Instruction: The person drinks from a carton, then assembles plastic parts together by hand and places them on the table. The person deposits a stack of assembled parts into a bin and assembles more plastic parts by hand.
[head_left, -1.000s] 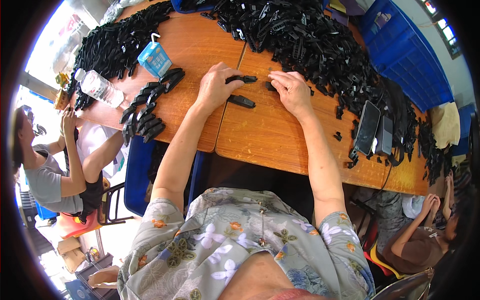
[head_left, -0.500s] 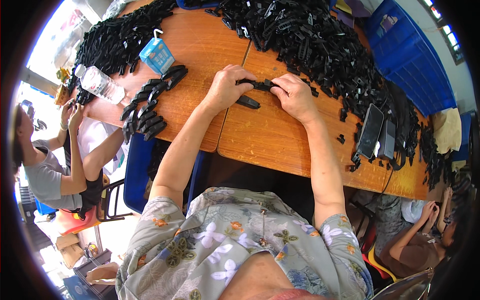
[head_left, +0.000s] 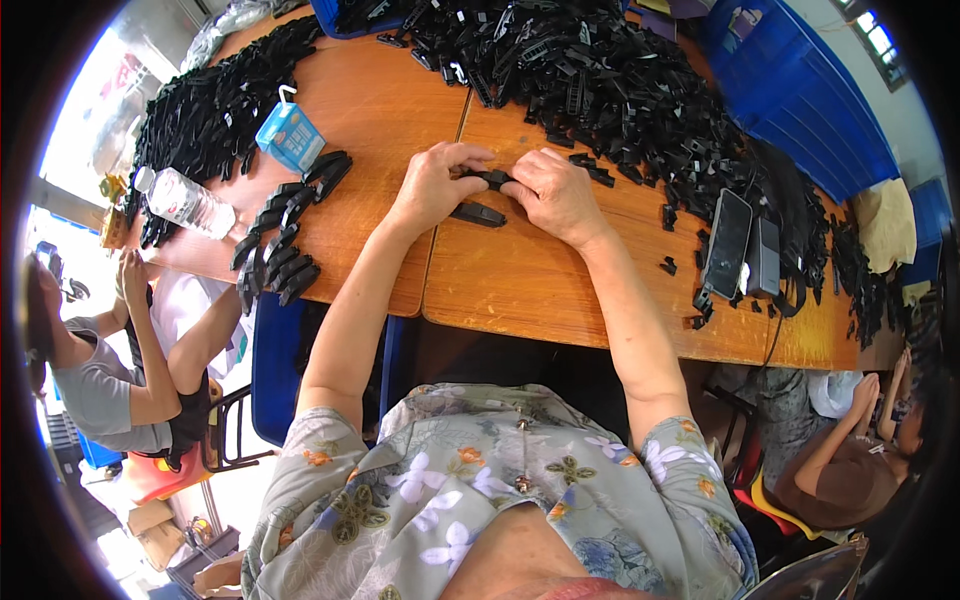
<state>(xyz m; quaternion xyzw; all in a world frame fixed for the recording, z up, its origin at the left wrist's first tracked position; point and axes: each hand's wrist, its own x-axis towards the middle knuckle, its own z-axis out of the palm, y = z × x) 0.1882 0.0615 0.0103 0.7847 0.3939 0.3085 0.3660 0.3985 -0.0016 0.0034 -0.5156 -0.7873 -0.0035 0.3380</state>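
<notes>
My left hand (head_left: 432, 187) and my right hand (head_left: 556, 196) meet over the wooden table, fingertips closed on a small black plastic part (head_left: 491, 179) between them. Fingers cover its ends, so I cannot tell whether it is one piece or two joined. Just below, a longer black plastic piece (head_left: 478, 214) lies flat on the wood, near my left thumb. Some small black parts (head_left: 593, 170) rest beyond my right hand. Left of my left hand, several similar long black pieces (head_left: 285, 240) are laid in overlapping rows.
A large heap of black parts (head_left: 590, 80) covers the far right; another heap (head_left: 215, 110) lies far left. A blue drink carton (head_left: 291, 137), a plastic bottle (head_left: 188, 203), a phone (head_left: 727, 245) and a blue crate (head_left: 800, 100) stand around. Other people sit at both sides.
My hands have drawn closer together, and less of the black part shows between them. The whole view has shifted slightly.
</notes>
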